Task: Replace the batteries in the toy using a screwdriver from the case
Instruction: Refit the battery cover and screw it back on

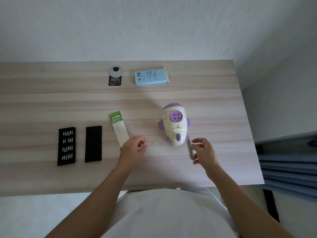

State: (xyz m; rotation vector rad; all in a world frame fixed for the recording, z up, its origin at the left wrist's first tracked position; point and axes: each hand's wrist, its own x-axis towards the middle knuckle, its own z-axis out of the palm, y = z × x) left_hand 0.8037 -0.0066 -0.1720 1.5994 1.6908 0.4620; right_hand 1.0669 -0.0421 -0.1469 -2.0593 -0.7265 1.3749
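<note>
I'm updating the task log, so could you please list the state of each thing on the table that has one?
White and purple rocket-shaped toy: lying flat, battery cover closed.
Black bit case tray: open, bits seated.
Black case lid: off, beside tray.
Light blue cardboard box: end flap open.
Green-topped battery pack: lying flat.
Grey screwdriver: lying on table.
Left hand: loosely curled, apparently empty.
Right hand: open, empty.

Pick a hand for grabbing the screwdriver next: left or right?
Right. The right hand hovers open right beside the screwdriver, which lies by the toy. The left hand is loosely curled farther off, over the battery pack.
</note>
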